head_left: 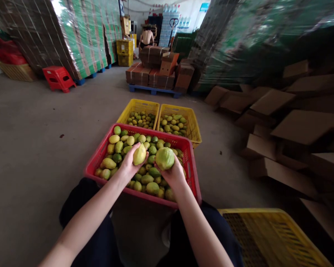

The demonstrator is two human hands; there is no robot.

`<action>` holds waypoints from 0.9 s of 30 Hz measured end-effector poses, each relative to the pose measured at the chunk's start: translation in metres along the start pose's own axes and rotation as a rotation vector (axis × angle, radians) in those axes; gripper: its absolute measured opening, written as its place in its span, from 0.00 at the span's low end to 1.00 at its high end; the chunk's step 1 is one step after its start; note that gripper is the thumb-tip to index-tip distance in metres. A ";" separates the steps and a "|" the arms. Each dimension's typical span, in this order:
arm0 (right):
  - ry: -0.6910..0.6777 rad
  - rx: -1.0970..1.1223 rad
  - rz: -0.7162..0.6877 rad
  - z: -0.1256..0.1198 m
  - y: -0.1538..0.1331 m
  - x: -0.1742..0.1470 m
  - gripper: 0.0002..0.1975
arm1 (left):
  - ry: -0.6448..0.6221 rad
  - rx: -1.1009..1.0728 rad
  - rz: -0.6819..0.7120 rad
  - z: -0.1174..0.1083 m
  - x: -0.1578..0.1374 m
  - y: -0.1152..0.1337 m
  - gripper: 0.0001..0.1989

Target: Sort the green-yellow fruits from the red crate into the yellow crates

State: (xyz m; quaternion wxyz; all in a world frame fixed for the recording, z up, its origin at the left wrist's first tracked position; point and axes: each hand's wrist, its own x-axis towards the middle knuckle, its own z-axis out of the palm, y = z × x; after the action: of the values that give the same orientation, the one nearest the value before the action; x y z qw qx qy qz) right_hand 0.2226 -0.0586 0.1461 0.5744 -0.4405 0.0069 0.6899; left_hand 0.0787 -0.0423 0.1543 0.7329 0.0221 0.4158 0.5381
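The bare left forearm [91, 209] slants in from seven o'clock, its left hand [129, 163] curled in a grip. The bare right forearm [199, 222] rises from five o'clock toward eleven, its right hand [173, 173] cupped, near the left but not touching.

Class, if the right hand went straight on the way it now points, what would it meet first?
Pointing forward and slightly left, the right hand, with its green fruit, would probably meet loose fruit farther along the red crate; the hand's height is unclear, so it might pass over.
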 end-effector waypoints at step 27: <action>-0.070 0.052 0.102 -0.001 0.003 -0.001 0.17 | 0.019 -0.095 -0.079 -0.001 0.002 -0.002 0.10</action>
State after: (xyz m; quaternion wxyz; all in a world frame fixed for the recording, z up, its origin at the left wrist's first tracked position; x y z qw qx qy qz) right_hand 0.2204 -0.0608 0.1446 0.5497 -0.4003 0.0269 0.7327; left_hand 0.0800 -0.0421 0.1515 0.7499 -0.0345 0.3971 0.5280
